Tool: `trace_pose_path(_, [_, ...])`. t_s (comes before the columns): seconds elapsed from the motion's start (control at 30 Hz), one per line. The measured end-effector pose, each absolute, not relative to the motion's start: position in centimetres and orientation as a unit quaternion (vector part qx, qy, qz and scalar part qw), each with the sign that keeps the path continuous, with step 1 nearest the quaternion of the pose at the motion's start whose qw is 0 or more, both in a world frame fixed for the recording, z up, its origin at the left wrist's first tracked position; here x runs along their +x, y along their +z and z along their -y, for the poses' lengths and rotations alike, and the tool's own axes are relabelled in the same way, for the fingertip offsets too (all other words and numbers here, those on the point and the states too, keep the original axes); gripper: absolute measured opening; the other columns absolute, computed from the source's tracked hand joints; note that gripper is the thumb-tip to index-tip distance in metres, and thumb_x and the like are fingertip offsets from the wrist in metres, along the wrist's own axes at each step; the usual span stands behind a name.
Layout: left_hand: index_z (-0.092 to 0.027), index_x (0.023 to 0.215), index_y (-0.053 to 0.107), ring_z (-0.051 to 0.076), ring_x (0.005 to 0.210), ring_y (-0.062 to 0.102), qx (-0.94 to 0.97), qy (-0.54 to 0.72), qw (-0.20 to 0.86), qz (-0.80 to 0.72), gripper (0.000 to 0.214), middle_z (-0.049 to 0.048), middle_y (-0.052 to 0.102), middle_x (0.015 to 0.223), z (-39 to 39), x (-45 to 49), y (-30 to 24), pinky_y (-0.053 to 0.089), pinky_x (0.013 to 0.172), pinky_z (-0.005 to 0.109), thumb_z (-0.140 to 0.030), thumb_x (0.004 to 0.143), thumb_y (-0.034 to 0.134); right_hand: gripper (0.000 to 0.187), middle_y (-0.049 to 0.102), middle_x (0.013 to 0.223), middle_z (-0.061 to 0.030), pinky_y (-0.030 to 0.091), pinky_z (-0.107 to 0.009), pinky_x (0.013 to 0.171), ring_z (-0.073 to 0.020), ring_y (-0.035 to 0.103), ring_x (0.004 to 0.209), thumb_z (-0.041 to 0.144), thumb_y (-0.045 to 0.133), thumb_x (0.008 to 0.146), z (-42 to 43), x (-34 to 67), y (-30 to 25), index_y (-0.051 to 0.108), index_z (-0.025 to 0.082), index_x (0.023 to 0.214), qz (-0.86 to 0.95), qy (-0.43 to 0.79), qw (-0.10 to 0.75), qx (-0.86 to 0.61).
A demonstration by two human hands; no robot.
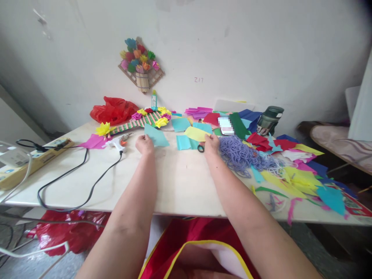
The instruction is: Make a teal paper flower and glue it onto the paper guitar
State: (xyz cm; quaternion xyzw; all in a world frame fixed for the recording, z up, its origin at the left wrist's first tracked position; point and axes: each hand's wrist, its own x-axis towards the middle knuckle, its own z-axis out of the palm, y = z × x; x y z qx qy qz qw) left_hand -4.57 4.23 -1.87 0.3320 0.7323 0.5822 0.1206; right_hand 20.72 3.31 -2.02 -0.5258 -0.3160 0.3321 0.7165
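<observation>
My left hand (144,144) is closed on the edge of a teal paper sheet (157,137), which slants up off the table. My right hand (212,144) pinches the right end of a yellow paper strip (195,133), over several blue paper pieces (183,142). Just below the strip, beside my right fingers, shows a black ring-shaped handle (200,148); the rest of that object is hidden. Right of that hand lies a heap of purple yarn (238,153). A white glue gun (116,143) rests to the left of my left hand.
Behind my hands lies a woven craft piece (136,123) with paper flowers. At left are a power strip (37,161) and a black cord (90,193). A phone (226,126), dark bottle (270,119) and paper scraps (302,180) occupy the right; a red bag (114,110) stands behind.
</observation>
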Motion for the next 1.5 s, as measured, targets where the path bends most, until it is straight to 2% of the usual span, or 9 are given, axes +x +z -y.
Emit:
trace_pose_path(0.1, [-0.015,0.097,0.063,0.030,0.103,0.058,0.314,0.596,0.128,-0.728,0.026,0.0151,0.067,0.097,-3.8,-4.3,-1.6,0.040,0.093,0.043,-0.024,0.076,0.049,0.009,0.061,0.070,0.0003,0.047,-0.025,0.044,-0.0135,0.059,0.051,0.024,0.055,0.070,-3.6,20.9,-2.3,0.049,0.020,0.076,0.309,0.333,0.727,-0.515])
trace_pose_path(0.23, [-0.016,0.116,0.056,0.029,0.120,0.045,0.365,0.588,0.019,-0.722,0.041,0.0148,0.059,0.119,-3.5,-3.2,-1.2,0.031,0.102,0.044,-0.022,0.076,0.051,0.013,0.061,0.072,0.0008,0.048,-0.025,0.045,-0.0133,0.060,0.053,0.025,0.055,0.068,-4.0,21.1,-2.5,0.048,0.021,0.078,0.305,0.330,0.738,-0.504])
trace_pose_path(0.47, [-0.018,0.089,0.068,0.032,0.109,0.050,0.614,0.402,0.011,-0.679,0.022,0.0133,0.066,0.102,-2.6,1.3,-1.2,0.037,0.091,0.044,-0.034,0.079,0.057,0.013,0.057,0.070,0.0017,0.049,-0.026,0.051,-0.0128,0.057,0.055,0.026,0.055,0.065,-4.0,21.2,-2.1,0.046,0.020,0.073,0.299,0.298,0.738,-0.526])
trace_pose_path(0.73, [-0.016,0.104,0.067,0.030,0.108,0.051,0.782,0.298,0.024,-0.547,0.040,0.0137,0.064,0.108,-2.5,4.7,-2.4,0.039,0.093,0.037,-0.042,0.074,0.063,0.015,0.052,0.064,0.0034,0.046,-0.028,0.069,-0.0154,0.053,0.068,0.032,0.055,0.059,-4.3,22.0,-2.2,0.048,0.022,0.068,0.365,0.203,0.698,-0.582])
trace_pose_path(0.87, [-0.012,0.103,0.068,0.032,0.109,0.051,0.780,0.268,0.033,-0.565,0.038,0.0175,0.062,0.106,-2.9,4.8,-2.8,0.040,0.093,0.038,-0.031,0.071,0.063,0.016,0.054,0.065,0.0047,0.046,-0.026,0.066,-0.0145,0.054,0.068,0.033,0.054,0.059,-4.5,21.7,-2.2,0.049,0.022,0.069,0.350,0.258,0.718,-0.543])
trace_pose_path(1.0, [-0.016,0.092,0.071,0.031,0.102,0.055,0.781,0.276,0.043,-0.559,0.029,0.0149,0.065,0.100,-3.3,4.3,-3.0,0.042,0.091,0.038,-0.018,0.067,0.059,0.013,0.052,0.061,0.0064,0.047,-0.026,0.062,-0.0126,0.052,0.062,0.029,0.053,0.057,-4.4,21.6,-1.8,0.046,0.022,0.065,0.314,0.311,0.757,-0.481])
trace_pose_path(1.17, [-0.016,0.086,0.073,0.030,0.099,0.056,0.774,0.292,0.055,-0.559,0.027,0.0148,0.067,0.099,-3.4,4.0,-3.1,0.044,0.088,0.038,-0.014,0.066,0.054,0.014,0.053,0.058,0.0058,0.047,-0.026,0.059,-0.0128,0.053,0.060,0.025,0.053,0.054,-4.0,21.6,-1.1,0.042,0.022,0.062,0.260,0.387,0.785,-0.407])
trace_pose_path(1.37, [-0.017,0.080,0.073,0.031,0.098,0.056,0.754,0.301,0.043,-0.582,0.021,0.0153,0.067,0.096,-3.4,3.1,-2.8,0.044,0.084,0.038,-0.018,0.069,0.055,0.017,0.048,0.052,0.0055,0.043,-0.025,0.054,-0.0118,0.047,0.052,0.025,0.054,0.053,-2.7,21.5,-0.9,0.038,0.023,0.056,0.361,0.532,0.674,-0.363])
trace_pose_path(1.5, [-0.015,0.079,0.071,0.033,0.096,0.056,0.733,0.276,0.048,-0.620,0.019,0.0194,0.066,0.092,-3.3,2.6,-2.4,0.044,0.079,0.038,-0.023,0.075,0.055,0.016,0.043,0.047,0.0069,0.037,-0.025,0.052,-0.0112,0.041,0.050,0.023,0.056,0.050,-2.2,21.4,-1.2,0.040,0.022,0.050,0.451,0.521,0.591,-0.420])
